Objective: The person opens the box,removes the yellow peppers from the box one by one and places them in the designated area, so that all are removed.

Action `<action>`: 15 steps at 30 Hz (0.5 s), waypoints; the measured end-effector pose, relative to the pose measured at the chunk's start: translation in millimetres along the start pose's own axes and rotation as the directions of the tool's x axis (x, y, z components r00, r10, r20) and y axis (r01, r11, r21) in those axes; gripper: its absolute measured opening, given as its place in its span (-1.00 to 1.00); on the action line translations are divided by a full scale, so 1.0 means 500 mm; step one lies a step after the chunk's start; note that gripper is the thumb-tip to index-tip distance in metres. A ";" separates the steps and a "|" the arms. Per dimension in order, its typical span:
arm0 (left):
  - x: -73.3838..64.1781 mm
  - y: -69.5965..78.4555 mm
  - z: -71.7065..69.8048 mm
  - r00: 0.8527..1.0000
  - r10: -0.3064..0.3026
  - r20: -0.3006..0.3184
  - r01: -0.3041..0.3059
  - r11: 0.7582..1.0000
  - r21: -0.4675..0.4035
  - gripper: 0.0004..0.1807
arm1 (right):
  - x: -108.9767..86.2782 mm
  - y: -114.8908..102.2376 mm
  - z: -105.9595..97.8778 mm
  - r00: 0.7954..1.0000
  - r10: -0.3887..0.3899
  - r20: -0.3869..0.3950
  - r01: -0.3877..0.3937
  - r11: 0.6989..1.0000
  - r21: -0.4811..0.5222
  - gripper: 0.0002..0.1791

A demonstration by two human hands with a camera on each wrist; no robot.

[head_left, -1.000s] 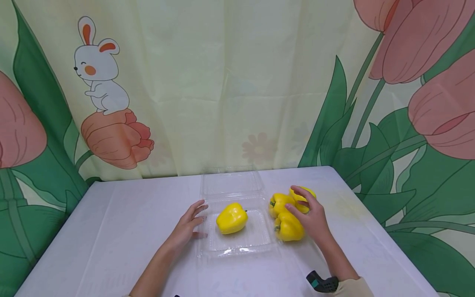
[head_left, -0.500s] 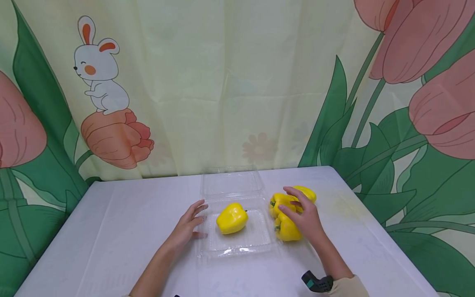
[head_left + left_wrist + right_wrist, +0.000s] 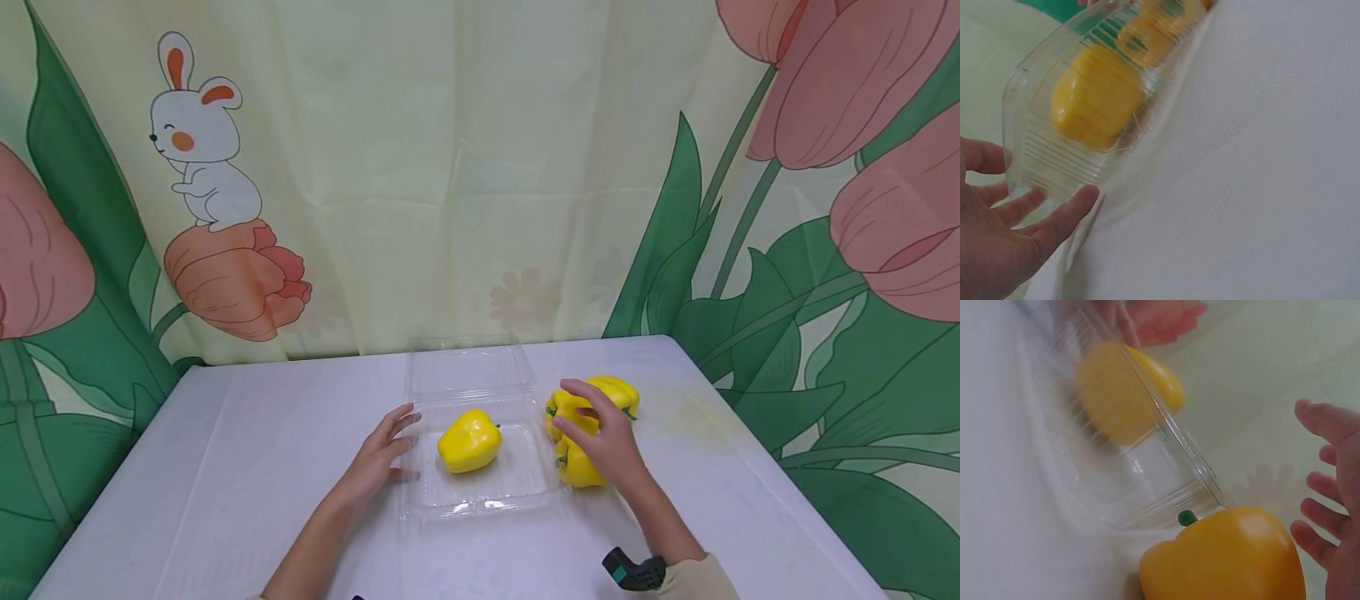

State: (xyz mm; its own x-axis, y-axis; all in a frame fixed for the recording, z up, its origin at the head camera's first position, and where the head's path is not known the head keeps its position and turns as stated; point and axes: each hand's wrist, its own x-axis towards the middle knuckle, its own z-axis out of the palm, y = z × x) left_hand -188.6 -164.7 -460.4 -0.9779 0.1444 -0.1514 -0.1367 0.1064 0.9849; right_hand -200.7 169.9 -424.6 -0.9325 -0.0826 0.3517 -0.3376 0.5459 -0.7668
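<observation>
A clear plastic clamshell container [image 3: 521,492] lies on the table with its lid [image 3: 468,369] folded back. One yellow bell pepper [image 3: 468,442] sits in the container's base. My left hand [image 3: 367,467] is at the base's left side, its fingers loosely spread at the wall in the left wrist view. To the right of the container, my right hand [image 3: 611,446] hovers over a group of yellow bell peppers, its fingers apart and nothing between them. The front pepper [image 3: 576,467] and left pepper [image 3: 558,408] are partly hidden by that hand; the rear pepper [image 3: 615,390] shows behind it.
The white-covered table [image 3: 247,467] extends to both sides of the container. A curtain [image 3: 375,167] printed with tulips and a rabbit hangs behind its rear edge.
My right hand has moved left over the pepper group, from the rear pepper towards the left and front ones, uncovering the rear one. My left hand has stayed still.
</observation>
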 end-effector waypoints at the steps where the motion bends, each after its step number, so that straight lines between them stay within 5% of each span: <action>1: 0.000 0.000 0.000 1.000 -0.007 -0.004 0.007 1.000 -0.005 -0.40 | 0.000 0.000 0.002 1.000 -0.004 0.000 0.004 1.000 0.004 -0.43; 15: 0.002 -0.003 -0.005 1.000 0.004 0.017 -0.004 1.000 -0.010 -0.41 | 0.005 -0.001 0.016 0.999 -0.030 0.032 0.029 0.999 0.024 -0.49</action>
State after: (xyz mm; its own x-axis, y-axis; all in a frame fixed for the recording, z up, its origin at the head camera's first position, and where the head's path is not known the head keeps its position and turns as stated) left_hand -190.0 -167.2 -462.1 -0.9755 0.1620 -0.1491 -0.1349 0.0959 0.9862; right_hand -203.8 162.6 -427.4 -0.9255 -0.1252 0.3574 -0.3676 0.5234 -0.7687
